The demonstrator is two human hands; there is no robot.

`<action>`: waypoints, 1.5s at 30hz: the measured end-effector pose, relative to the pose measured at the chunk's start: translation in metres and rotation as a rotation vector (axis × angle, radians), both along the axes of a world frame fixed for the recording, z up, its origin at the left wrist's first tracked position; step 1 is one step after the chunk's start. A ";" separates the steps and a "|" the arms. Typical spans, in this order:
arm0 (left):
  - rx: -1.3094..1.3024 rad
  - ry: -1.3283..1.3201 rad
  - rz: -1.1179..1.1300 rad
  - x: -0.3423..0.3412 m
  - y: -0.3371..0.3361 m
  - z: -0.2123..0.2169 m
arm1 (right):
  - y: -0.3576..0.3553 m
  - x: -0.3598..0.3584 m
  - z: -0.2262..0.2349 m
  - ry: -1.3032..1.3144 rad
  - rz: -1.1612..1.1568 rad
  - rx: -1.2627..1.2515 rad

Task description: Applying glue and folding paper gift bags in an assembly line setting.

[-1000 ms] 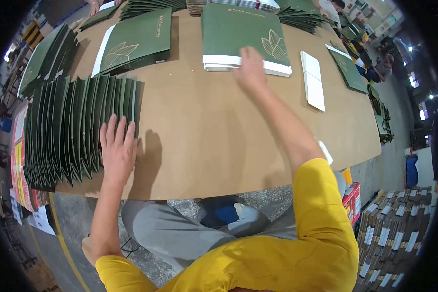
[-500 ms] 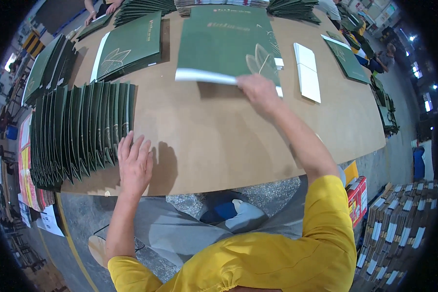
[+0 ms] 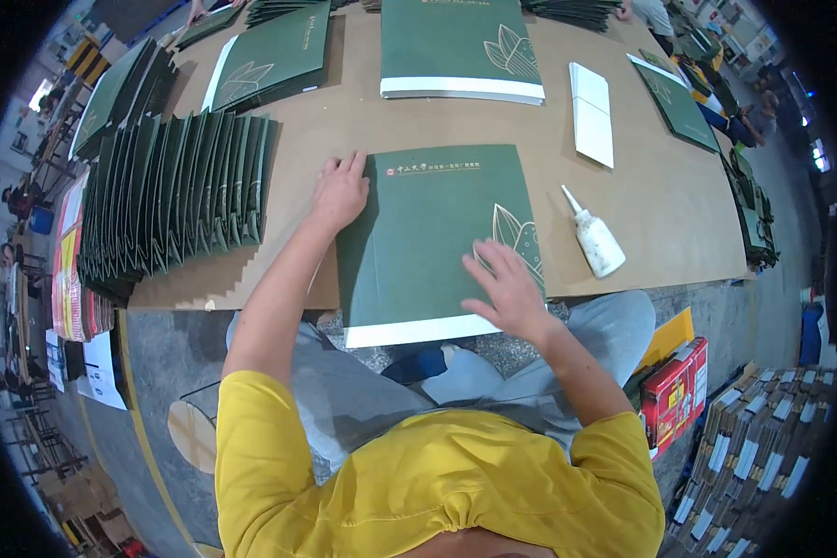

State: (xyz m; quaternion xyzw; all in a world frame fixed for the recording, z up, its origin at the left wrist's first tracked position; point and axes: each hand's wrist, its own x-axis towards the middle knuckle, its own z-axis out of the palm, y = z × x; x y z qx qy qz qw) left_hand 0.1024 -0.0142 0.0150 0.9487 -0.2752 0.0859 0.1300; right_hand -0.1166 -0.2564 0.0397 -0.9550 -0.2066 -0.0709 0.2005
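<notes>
A flat green paper bag point(image 3: 428, 242) with gold printing and a white strip along its near edge lies in front of me, overhanging the table's front edge. My left hand point(image 3: 342, 193) rests at its upper left edge, fingers stretched out and holding nothing I can see. Over its right side my right hand point(image 3: 510, 290) is open, fingers spread; I cannot tell whether it touches the bag. Right of the bag lies a white squeeze bottle point(image 3: 600, 244) with a thin nozzle. Beyond is a stack of similar green bags point(image 3: 446, 46) with white strips.
On the left stands a row of pleated green bags point(image 3: 177, 195), with more green bags point(image 3: 274, 65) behind it. A bundle of white card strips point(image 3: 591, 116) lies to the right. At the far right is another green bag point(image 3: 674, 107). The brown table point(image 3: 660, 214) curves around these.
A green bag has come from the far stack to the table's near edge. My right hand has drawn back and released it; my left hand has moved from the pleated row to its left edge.
</notes>
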 end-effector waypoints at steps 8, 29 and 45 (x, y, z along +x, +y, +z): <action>0.204 0.205 -0.059 0.052 -0.012 0.008 | -0.003 0.006 -0.020 0.015 -0.054 0.009; -0.173 0.938 0.167 0.068 0.013 0.057 | -0.075 0.011 0.004 0.114 -0.515 0.515; -0.308 1.073 0.260 0.078 0.071 0.043 | -0.034 0.021 -0.007 0.260 -0.611 0.908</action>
